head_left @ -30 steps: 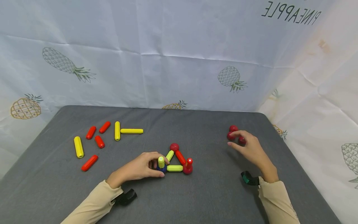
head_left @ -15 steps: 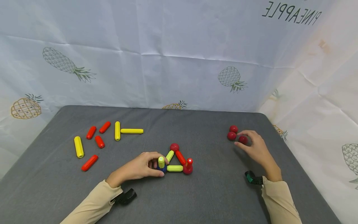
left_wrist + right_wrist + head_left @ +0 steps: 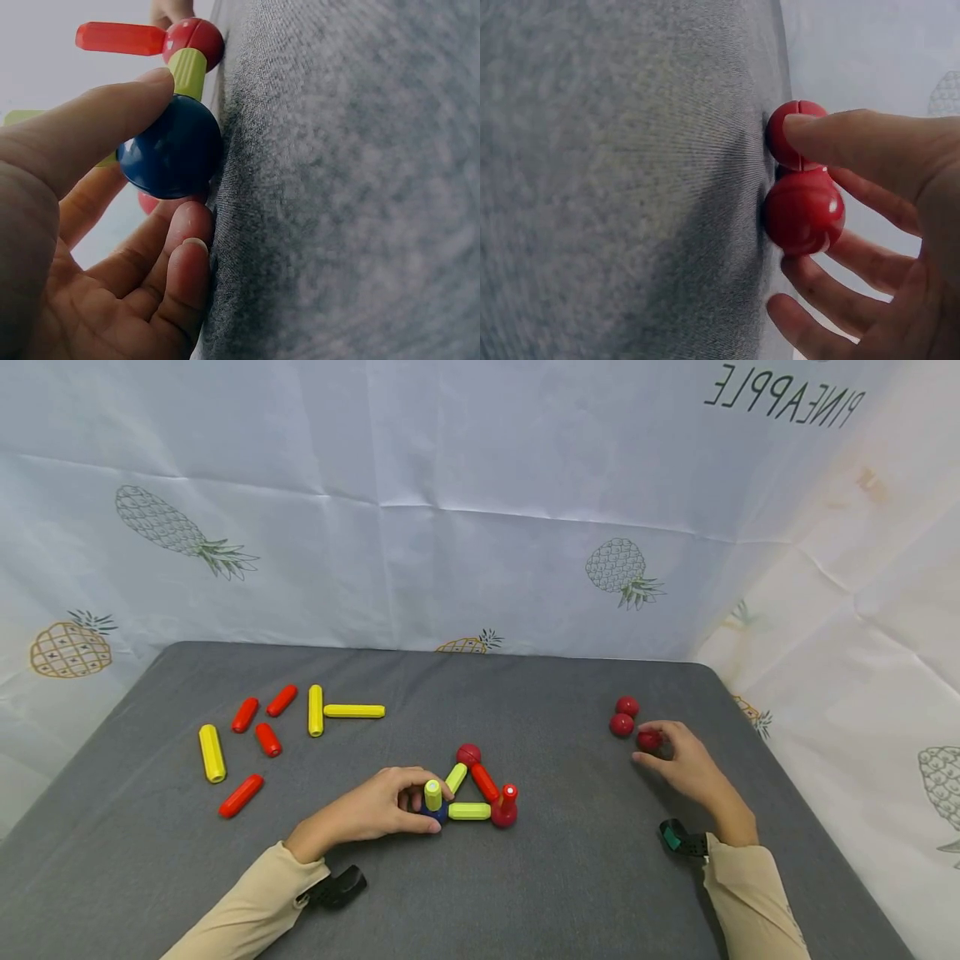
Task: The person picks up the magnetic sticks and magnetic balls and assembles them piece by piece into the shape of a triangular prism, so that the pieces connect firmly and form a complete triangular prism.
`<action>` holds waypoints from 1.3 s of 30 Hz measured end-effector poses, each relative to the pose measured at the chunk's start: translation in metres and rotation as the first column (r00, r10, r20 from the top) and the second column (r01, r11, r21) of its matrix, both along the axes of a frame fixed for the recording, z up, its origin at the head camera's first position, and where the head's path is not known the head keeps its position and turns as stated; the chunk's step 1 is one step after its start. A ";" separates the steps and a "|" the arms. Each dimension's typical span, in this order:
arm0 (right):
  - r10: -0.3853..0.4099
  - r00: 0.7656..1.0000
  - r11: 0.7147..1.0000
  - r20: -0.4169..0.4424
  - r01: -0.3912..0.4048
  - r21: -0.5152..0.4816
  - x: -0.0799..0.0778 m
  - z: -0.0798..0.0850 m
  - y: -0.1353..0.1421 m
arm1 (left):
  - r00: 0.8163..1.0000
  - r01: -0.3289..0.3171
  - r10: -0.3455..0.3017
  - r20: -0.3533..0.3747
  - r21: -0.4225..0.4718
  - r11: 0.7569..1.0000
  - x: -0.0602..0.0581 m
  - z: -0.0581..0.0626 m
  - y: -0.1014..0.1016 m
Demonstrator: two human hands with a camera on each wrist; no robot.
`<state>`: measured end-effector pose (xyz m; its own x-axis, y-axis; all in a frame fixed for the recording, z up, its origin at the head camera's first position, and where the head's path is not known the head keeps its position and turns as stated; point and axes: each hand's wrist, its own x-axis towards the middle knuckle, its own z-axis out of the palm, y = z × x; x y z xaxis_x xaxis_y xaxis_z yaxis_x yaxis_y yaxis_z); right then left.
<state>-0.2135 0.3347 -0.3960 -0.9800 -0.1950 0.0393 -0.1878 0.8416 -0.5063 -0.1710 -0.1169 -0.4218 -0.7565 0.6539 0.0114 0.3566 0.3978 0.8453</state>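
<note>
My left hand (image 3: 390, 806) grips a dark blue ball (image 3: 172, 150) with the thumb on its near side and fingers behind. From this ball rises a short yellow-green rod (image 3: 432, 793). It forms one corner of a flat triangle, with yellow-green rods (image 3: 469, 811), a red rod (image 3: 484, 782) and two red balls at the other corners. An upright red rod (image 3: 509, 795) stands in the near right ball (image 3: 503, 815). At the right, my right hand (image 3: 686, 766) curls its fingers round a red ball (image 3: 804, 212) on the table; the thumb's contact is unclear.
Two more red balls (image 3: 622, 725) lie just left of the right hand. Several loose red rods (image 3: 241, 796) and yellow rods (image 3: 354, 712) lie across the left part of the grey table (image 3: 570, 877). A white pineapple-print cloth (image 3: 487, 577) hangs behind the table.
My right hand has shifted right and toward me, from beside the leftmost red balls to the nearer one. That ball has slid slightly toward me. The left hand stays put.
</note>
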 end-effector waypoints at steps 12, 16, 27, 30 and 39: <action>0.057 0.998 0.998 -0.023 -0.057 0.017 0.001 -0.004 -0.002 | 1.000 0.000 0.000 0.008 0.004 1.000 0.000 0.000 0.000; 0.069 0.997 0.998 -0.024 -0.069 0.005 0.001 -0.004 -0.003 | 1.000 0.001 -0.001 0.004 0.005 1.000 0.000 -0.001 0.000; 0.057 0.998 0.998 -0.032 -0.058 -0.037 -0.001 0.001 -0.008 | 1.000 -0.002 0.002 -0.004 0.006 1.000 0.000 0.000 0.000; 0.061 0.997 0.997 -0.049 -0.063 -0.039 -0.001 0.004 -0.011 | 1.000 -0.004 0.004 -0.007 0.009 1.000 0.000 0.001 0.000; 0.048 0.996 0.999 -0.076 -0.050 -0.017 0.002 0.010 -0.023 | 1.000 -0.005 0.005 -0.002 0.011 1.000 0.000 0.000 0.000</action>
